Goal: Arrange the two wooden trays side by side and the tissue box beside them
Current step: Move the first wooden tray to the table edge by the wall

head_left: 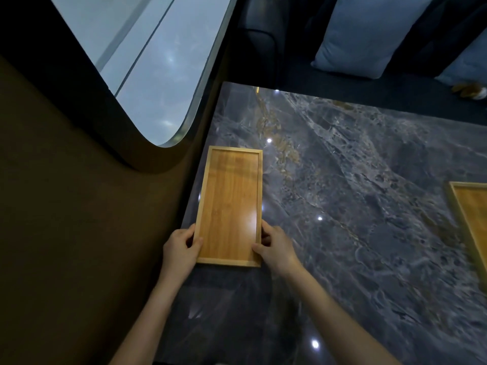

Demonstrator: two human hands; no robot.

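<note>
While both hands, left hand (181, 247) and right hand (276, 248), pinch the near wooden tray (230, 206) by its long rims, slide it flat across the marble surface (355, 206) toward the second tray (471, 214).

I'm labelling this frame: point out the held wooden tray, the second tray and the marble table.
held wooden tray (230, 204): head view, bare floor.
second tray (474, 209): head view, visible floor at right edge.
marble table (355, 180): head view, bare top.

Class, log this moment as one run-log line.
left hand: grips tray's left rim | right hand: grips right rim | near tray: on table | second tray: apart, right
</note>
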